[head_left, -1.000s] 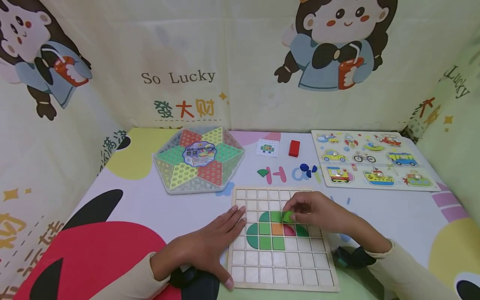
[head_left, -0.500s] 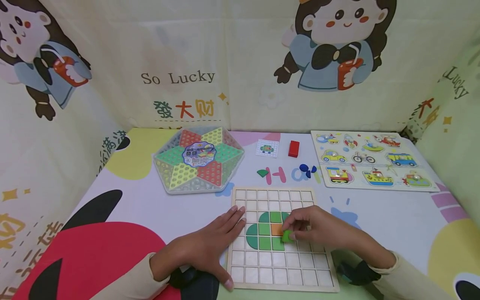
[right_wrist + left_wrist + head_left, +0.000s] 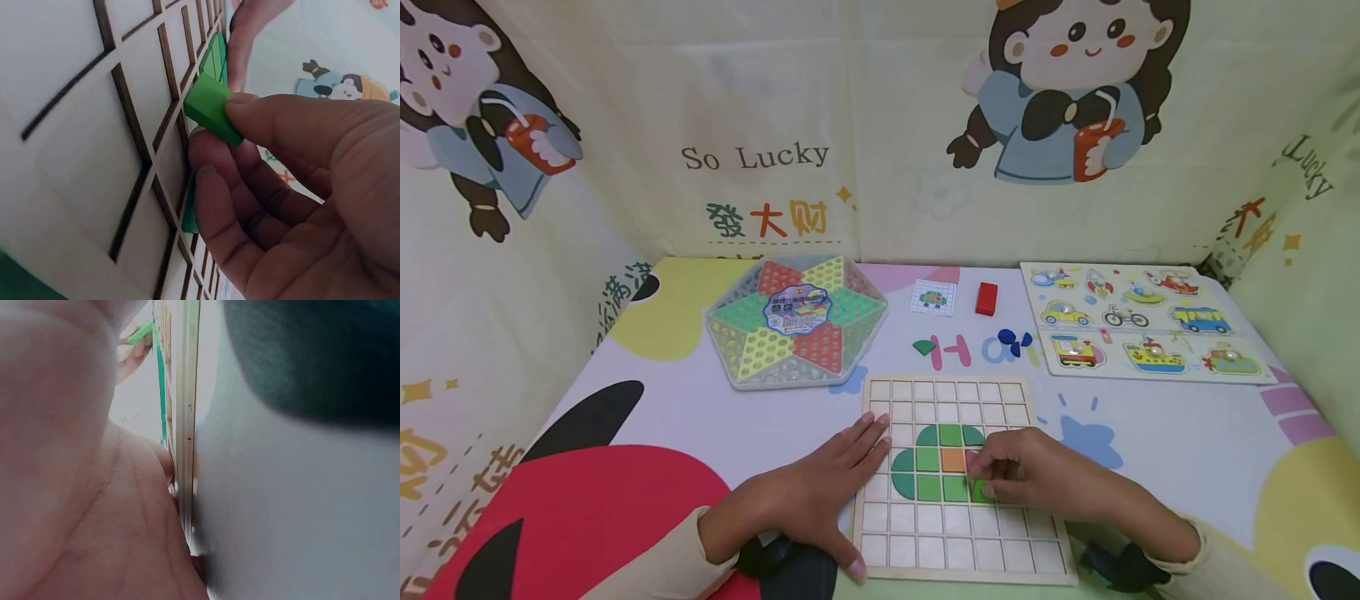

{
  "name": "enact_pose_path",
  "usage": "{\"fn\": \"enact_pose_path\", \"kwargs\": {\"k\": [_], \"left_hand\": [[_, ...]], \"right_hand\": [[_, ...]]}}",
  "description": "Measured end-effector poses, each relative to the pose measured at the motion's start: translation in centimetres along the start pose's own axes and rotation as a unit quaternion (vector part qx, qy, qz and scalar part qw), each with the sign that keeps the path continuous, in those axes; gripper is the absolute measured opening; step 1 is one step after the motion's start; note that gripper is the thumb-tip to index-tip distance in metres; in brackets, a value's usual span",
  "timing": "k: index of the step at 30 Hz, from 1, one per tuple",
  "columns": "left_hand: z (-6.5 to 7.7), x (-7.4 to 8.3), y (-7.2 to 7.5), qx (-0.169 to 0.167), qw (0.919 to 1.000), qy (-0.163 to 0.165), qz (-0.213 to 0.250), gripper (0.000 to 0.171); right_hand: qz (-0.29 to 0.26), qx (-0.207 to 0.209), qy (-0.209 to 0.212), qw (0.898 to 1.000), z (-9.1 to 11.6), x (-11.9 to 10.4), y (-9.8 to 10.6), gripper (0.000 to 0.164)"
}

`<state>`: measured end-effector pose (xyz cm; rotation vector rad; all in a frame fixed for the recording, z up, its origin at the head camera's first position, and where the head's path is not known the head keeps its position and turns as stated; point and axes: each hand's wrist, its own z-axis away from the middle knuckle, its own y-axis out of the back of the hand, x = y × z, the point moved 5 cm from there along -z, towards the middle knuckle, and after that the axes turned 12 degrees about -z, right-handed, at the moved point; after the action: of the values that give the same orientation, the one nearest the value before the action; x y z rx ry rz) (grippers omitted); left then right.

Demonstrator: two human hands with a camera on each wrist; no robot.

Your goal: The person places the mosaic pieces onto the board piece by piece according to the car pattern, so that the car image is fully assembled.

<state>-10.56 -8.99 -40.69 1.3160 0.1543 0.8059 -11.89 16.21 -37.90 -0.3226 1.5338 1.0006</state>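
Observation:
My right hand point(image 3: 1026, 471) pinches a bright green square block point(image 3: 212, 106) between thumb and fingers. The block is tilted at a grid cell, right of the lower row of green squares point(image 3: 942, 488), on the wooden grid board point(image 3: 955, 542). On the board, dark green rounded pieces point(image 3: 904, 473) edge the left of the pattern, with an orange square point(image 3: 952, 460) in the middle. A dark green quarter-round piece point(image 3: 973, 435) sits at its upper right. Part of a pink piece shows beside my right fingers. My left hand point(image 3: 812, 492) lies spread on the board's left edge, fingers straight.
Behind the board lie a green quarter piece point(image 3: 924, 347), several blue pieces point(image 3: 1015, 342), a pattern card point(image 3: 933, 297) and a red block point(image 3: 987, 298). A hexagonal checkers box point(image 3: 797, 323) stands back left, a vehicle peg puzzle point(image 3: 1138, 323) back right.
My right hand has moved toward me with the green square block, from the upper row of the pattern to the lower row's right end. My left hand has stayed put.

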Motion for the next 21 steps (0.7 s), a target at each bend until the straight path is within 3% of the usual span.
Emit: {"fn": "enact_pose_path", "kwargs": {"k": [7, 16, 21], "left_hand": [[-0.03, -0.11, 0.03, -0.001, 1.0, -0.002, -0.002, 0.129], [0.04, 0.12, 0.12, -0.002, 1.0, -0.002, -0.001, 0.129], [0.03, 0.15, 0.07, -0.002, 1.0, -0.002, -0.006, 0.128]], "right_hand": [[0.041, 0.011, 0.018, 0.999, -0.08, -0.21, 0.12, 0.018], [0.094, 0.012, -0.021, 0.995, -0.2, 0.29, -0.21, 0.022], [0.092, 0.024, 0.009, 0.995, -0.31, -0.35, 0.15, 0.021]]}}
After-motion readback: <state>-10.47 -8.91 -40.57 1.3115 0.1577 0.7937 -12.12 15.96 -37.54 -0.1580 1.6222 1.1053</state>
